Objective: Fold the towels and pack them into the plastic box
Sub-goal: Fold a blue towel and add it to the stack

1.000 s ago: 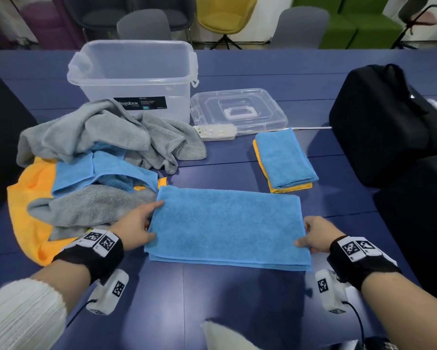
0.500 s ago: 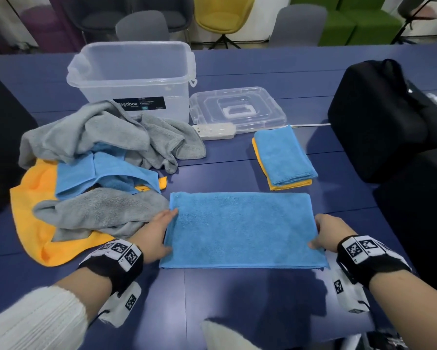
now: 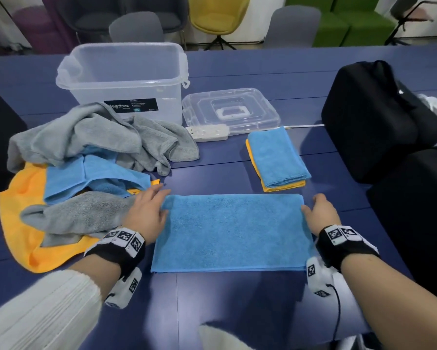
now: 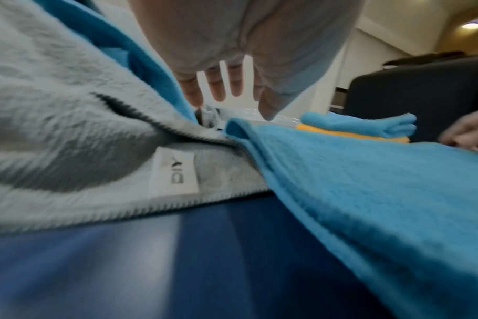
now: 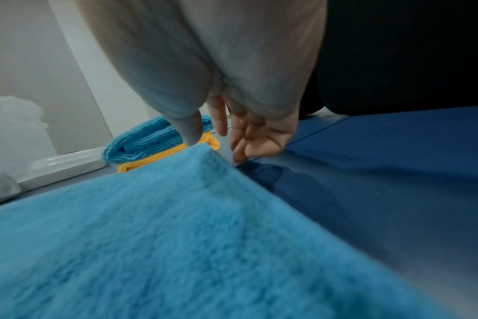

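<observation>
Blue terry towel [image 3: 232, 231], folded to a long rectangle, flat at the near middle of the blue worktop [image 3: 237, 311]. Left hand [image 3: 146, 213] at its left end, right hand [image 3: 318, 213] at its right end; each grip loose, fingers nearly straight, thumbs at the far corners. Folded blue-over-yellow towel stack [image 3: 278, 157]: just beyond, done. Unfolded heap of grey, blue and yellow towels [image 3: 86, 168]: left side, pending. Clear plastic box [image 3: 126, 79]: far edge, apparently unfilled; clear lid [image 3: 231, 111] beside it.
</observation>
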A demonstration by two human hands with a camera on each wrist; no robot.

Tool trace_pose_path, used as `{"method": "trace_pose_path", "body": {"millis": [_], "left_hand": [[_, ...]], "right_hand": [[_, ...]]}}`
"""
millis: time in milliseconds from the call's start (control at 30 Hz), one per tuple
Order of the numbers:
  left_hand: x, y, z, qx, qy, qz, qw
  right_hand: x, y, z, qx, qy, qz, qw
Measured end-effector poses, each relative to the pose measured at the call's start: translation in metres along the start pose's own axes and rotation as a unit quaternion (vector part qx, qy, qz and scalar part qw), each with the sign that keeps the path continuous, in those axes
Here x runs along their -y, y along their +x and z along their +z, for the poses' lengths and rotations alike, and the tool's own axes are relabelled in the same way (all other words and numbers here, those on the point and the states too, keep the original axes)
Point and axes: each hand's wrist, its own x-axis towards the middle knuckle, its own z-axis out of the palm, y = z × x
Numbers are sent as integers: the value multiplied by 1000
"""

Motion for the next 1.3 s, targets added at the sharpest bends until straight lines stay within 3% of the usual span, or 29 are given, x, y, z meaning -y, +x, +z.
{"method": "trace_pose_path", "body": {"millis": [67, 133, 200, 233, 300, 400, 567, 733, 900, 1133, 1200, 1300], "left_hand": [[-12, 3, 1, 35, 58, 55, 996], [-29, 4, 5, 81, 118, 105, 984], [-47, 4, 11, 122, 157, 139, 970], [-55, 4, 15, 137, 167, 150, 965], [-71, 6, 26, 169, 166, 159, 959], [-83, 10, 43, 221, 153, 139, 953], [-61, 14, 46, 283, 141, 49, 948], [-43, 11, 37, 264, 169, 19, 949], [-16, 10, 17, 191, 37, -32, 980], [56, 4, 4, 93, 39, 31, 994], [77, 6, -5, 48, 59, 9, 997], [102, 9, -31, 55, 124, -85, 987]], "right_hand": [[8, 3, 6, -12, -28, -20, 999], [20, -2, 12, -50, -132, -62, 988], [37, -16, 22, -85, -208, -161, 961], [47, -24, 30, -69, -208, -222, 950], [62, -41, 50, 35, -189, -300, 934], [71, -49, 75, 165, -236, -292, 912], [38, -30, 58, 189, -257, -208, 925], [-7, -7, 22, 181, -242, -126, 945], [-21, 3, 7, 189, -259, -114, 940], [-22, 5, 2, 193, -271, -110, 937], [-20, 4, 2, 193, -273, -111, 936], [-16, 1, 2, 195, -278, -115, 934]]}}
